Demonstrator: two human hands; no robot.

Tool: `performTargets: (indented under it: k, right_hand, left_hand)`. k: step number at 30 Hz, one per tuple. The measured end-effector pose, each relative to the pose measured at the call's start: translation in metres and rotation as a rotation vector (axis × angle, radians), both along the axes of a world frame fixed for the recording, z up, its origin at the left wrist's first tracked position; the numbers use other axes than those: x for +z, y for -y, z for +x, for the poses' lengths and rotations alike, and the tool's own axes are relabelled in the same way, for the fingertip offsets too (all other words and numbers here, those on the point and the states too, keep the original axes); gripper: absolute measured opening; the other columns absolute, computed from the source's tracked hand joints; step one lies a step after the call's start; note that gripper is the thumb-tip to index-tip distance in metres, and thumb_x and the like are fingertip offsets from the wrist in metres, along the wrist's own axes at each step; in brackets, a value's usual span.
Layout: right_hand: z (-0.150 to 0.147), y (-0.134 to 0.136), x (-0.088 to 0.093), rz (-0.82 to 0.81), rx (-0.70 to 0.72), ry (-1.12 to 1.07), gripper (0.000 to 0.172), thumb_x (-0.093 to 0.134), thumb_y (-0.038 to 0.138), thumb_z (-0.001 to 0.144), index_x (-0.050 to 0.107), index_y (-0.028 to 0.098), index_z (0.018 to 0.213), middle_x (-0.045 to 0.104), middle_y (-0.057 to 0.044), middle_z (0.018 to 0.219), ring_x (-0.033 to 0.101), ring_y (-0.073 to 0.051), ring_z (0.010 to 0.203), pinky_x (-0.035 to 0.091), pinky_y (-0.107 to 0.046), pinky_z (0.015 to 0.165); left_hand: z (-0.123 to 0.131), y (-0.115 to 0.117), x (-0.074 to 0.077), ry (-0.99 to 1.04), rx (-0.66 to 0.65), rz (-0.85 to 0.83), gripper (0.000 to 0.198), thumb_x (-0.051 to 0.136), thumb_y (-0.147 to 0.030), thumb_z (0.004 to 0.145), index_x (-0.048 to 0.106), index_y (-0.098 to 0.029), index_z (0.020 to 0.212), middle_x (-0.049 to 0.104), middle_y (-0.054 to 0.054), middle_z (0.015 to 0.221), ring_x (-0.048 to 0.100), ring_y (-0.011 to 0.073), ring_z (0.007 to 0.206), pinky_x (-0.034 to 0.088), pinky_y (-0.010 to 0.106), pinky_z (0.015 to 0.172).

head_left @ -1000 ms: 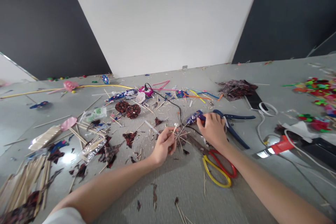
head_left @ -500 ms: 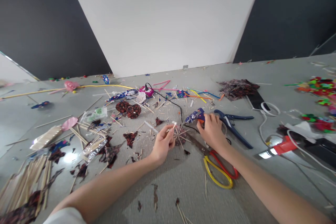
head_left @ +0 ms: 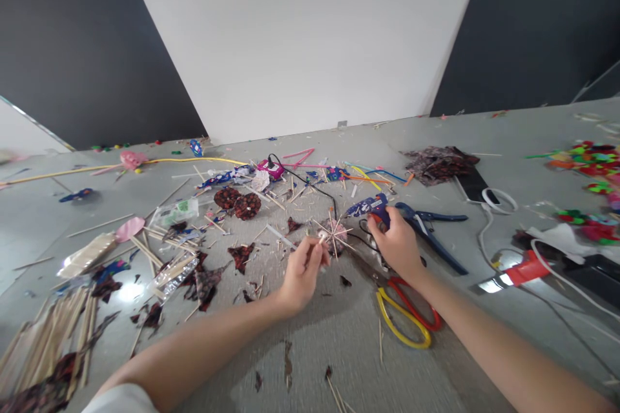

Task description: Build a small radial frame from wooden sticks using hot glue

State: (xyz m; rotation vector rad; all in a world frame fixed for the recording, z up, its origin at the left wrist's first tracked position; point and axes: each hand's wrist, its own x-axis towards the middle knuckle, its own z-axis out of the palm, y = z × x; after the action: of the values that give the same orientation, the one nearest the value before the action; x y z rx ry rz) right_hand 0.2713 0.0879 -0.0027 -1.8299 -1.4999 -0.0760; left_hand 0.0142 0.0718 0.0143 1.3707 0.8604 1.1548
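My left hand (head_left: 303,274) is closed, its thumb and fingers pinching the near-left edge of a small round fabric disc (head_left: 340,244) with thin sticks spread over it like spokes. A small white tip shows at the fingertips. My right hand (head_left: 398,248) is wrapped around the handle of a blue glue gun (head_left: 365,206), whose nozzle points left, just above the disc. Below the right wrist lie large scissors (head_left: 407,316) with one yellow and one red handle loop. Blue-handled cutters (head_left: 431,239) rest to the right of that hand.
Two dark patterned fabric discs (head_left: 247,206) sit left of centre among stick bits and scraps. Bundled wooden sticks (head_left: 53,335) lie at lower left. A pink plug block (head_left: 270,169) with a black cord stands behind. A red-handled tool (head_left: 526,269) and dark folded fabric (head_left: 438,164) lie right.
The right hand has moved slightly right and raised the glue gun, now gripped by its handle. The spoked disc has shifted slightly up and right, its sticks facing up.
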Motion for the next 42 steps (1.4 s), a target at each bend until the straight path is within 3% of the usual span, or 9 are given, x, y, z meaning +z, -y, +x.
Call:
performTargets:
  k: [4,6,11,17,21,27,34,42]
  right_hand:
    - [0.000,-0.001,-0.002,-0.007,0.015,0.005,0.044,0.057,0.054,0.098,0.062,0.017,0.121,0.075,-0.012,0.092,0.071,-0.030,0.082,0.052,-0.038,0.079]
    - [0.000,-0.001,-0.002,-0.021,0.007,0.002,0.045,0.057,0.054,0.097,0.062,0.017,0.122,0.075,-0.012,0.092,0.071,-0.031,0.084,0.052,-0.039,0.080]
    - [0.002,-0.002,0.001,-0.011,-0.032,-0.067,0.045,0.054,0.058,0.099,0.060,0.017,0.117,0.072,-0.014,0.093,0.070,-0.031,0.082,0.052,-0.040,0.077]
    - [0.003,-0.004,0.013,0.272,-0.148,-0.293,0.044,0.052,0.059,0.102,0.054,0.017,0.116,0.070,-0.017,0.102,0.069,-0.031,0.091,0.054,-0.045,0.081]
    - [-0.012,0.007,0.022,0.309,-0.030,-0.293,0.039,0.058,0.056,0.100,0.056,0.019,0.113,0.069,-0.012,0.095,0.066,-0.027,0.085,0.054,-0.041,0.079]
    - [-0.034,0.026,0.016,0.159,0.224,-0.170,0.037,0.072,0.060,0.092,0.059,0.025,0.092,0.068,-0.002,0.074,0.063,-0.022,0.065,0.050,-0.034,0.065]
    - [-0.033,0.025,0.015,0.191,0.264,-0.088,0.034,0.068,0.056,0.097,0.056,0.026,0.089,0.064,-0.001,0.075,0.063,-0.021,0.068,0.050,-0.033,0.067]
    - [-0.034,0.024,0.015,0.168,0.286,-0.040,0.030,0.063,0.053,0.101,0.057,0.026,0.090,0.064,-0.003,0.079,0.064,-0.023,0.073,0.052,-0.035,0.071]
  left_hand:
    - [-0.005,-0.002,0.006,-0.252,-0.125,0.255,0.034,0.049,-0.047,0.107,0.072,-0.022,0.105,0.075,0.014,0.113,0.066,0.0264,0.111,0.048,0.038,0.102]
    - [-0.004,-0.006,0.003,-0.305,-0.130,0.199,0.031,0.045,-0.044,0.109,0.070,-0.024,0.109,0.075,0.014,0.115,0.068,0.0264,0.107,0.048,0.039,0.100]
    - [-0.002,-0.010,-0.009,-0.311,-0.097,0.092,0.025,0.051,-0.042,0.107,0.065,-0.025,0.096,0.077,0.011,0.110,0.071,0.0254,0.096,0.048,0.036,0.093]
    - [-0.002,-0.014,-0.011,-0.223,-0.034,0.037,0.030,0.051,-0.047,0.107,0.063,-0.023,0.093,0.078,0.013,0.112,0.072,0.0257,0.110,0.051,0.034,0.095]
    - [0.000,-0.021,-0.008,-0.011,0.042,-0.072,0.039,0.054,-0.059,0.103,0.064,-0.021,0.103,0.079,0.010,0.100,0.074,0.0222,0.095,0.055,0.032,0.087]
    - [0.002,-0.024,-0.004,0.137,0.042,-0.187,0.056,0.062,-0.070,0.094,0.056,-0.021,0.122,0.072,-0.001,0.077,0.063,0.0142,0.053,0.050,0.027,0.056]
    - [0.003,-0.021,-0.004,0.143,-0.038,-0.244,0.059,0.064,-0.066,0.095,0.045,-0.022,0.129,0.068,-0.005,0.069,0.060,0.0124,0.050,0.049,0.024,0.053]
    - [0.002,-0.020,-0.002,0.134,-0.046,-0.253,0.061,0.066,-0.067,0.093,0.050,-0.021,0.129,0.067,-0.005,0.064,0.058,0.0121,0.050,0.048,0.023,0.053]
